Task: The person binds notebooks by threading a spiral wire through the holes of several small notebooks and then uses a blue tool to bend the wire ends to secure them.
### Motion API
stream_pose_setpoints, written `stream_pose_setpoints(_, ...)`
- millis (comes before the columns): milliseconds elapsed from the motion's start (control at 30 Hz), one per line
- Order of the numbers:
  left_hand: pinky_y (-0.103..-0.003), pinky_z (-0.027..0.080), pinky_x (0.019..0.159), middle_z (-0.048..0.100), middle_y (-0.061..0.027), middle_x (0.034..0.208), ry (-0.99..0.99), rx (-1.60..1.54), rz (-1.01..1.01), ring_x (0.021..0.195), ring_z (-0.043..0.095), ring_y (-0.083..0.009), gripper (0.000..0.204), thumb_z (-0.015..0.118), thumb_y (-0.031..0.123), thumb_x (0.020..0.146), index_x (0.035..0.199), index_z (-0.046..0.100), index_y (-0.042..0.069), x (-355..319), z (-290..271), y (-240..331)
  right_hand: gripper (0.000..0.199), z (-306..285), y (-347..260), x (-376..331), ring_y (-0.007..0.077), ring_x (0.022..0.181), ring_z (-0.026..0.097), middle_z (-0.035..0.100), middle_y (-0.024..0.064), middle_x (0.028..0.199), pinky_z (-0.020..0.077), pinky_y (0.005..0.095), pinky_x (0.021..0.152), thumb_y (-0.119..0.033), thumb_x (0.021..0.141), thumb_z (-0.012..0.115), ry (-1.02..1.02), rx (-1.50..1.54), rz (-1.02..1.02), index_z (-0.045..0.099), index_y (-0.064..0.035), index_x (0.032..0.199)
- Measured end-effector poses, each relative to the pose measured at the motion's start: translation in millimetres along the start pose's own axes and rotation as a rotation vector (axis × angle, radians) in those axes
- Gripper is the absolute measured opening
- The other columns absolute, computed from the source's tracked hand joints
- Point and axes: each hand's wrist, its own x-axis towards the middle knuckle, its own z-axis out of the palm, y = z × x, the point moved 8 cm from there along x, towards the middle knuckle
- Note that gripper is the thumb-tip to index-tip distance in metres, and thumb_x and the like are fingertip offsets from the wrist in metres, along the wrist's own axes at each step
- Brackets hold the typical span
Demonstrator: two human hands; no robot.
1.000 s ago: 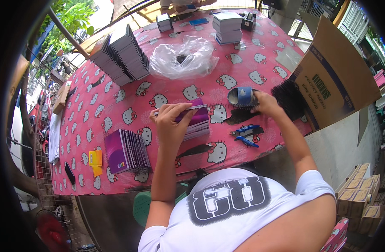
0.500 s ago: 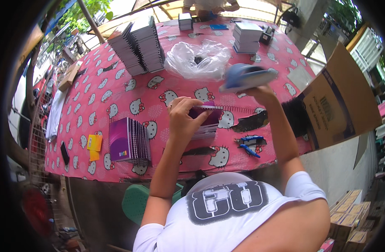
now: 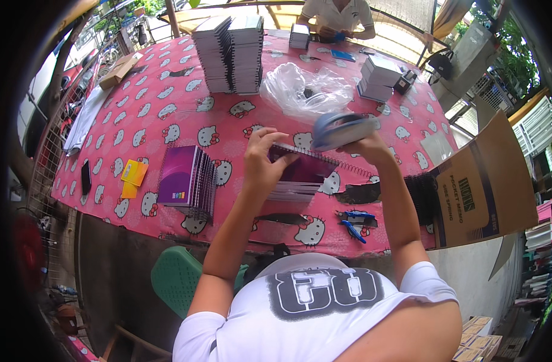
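Note:
My left hand [image 3: 261, 163] is closed on the upper left part of a purple notebook [image 3: 309, 171], its thumb lying over the cover. A dark spiral coil [image 3: 355, 171] runs along the notebook's far edge and sticks out past its right end. Beneath lies a pile of similar notebooks [image 3: 290, 198]. My right hand [image 3: 372, 149] grips a blue and white tool [image 3: 344, 131], shaped somewhat like a clothes iron, above the table just beyond the coil. Its exact kind is unclear. To the left stands a stack of purple spiral notebooks [image 3: 182, 178].
Blue-handled pliers [image 3: 355, 226] lie near the front edge. Beyond my hands are a clear plastic bag [image 3: 306, 90] and tall notebook stacks [image 3: 230, 60]. An open cardboard box [image 3: 481, 187] stands at the right, and yellow packets [image 3: 133, 174] at the left. Across the table sits another person [image 3: 339, 18].
The tool in my right hand has shifted left and closer to the notebook's coil. My left hand keeps its hold, and the notebook's cover shows more. The view has tilted slightly.

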Motion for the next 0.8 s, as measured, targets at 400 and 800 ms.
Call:
stream_pose_setpoints(400, -0.021, 0.049, 0.077, 0.063, -0.0024, 0.099, -0.093, -0.584, -0.272, 0.09, 0.058, -0.0074, 0.033, 0.066, -0.004, 0.083, 0.114, 0.06, 0.003, -8, 10, -39, 0.041, -51, 26, 3, 0.0341, 0.091, 0.064, 0.067, 0.0162, 0.098, 0.0502, 0.0435, 0.076, -0.011, 0.066, 0.072, 0.554, -0.938, 0.106, 0.059, -0.0053, 0.104)
stream_pose_setpoints(800, -0.021, 0.046, 0.073, 0.062, -0.0014, 0.085, -0.204, -0.593, -0.241, 0.079, 0.056, -0.0064, 0.01, 0.063, -0.001, 0.088, 0.096, 0.057, 0.001, -15, 41, -41, 0.082, 1, -77, -26, 0.0362, 0.132, 0.037, 0.043, 0.0236, 0.138, 0.0261, 0.048, 0.108, -0.063, 0.083, 0.052, 0.496, -0.887, -0.367, 0.044, 0.0029, 0.132)
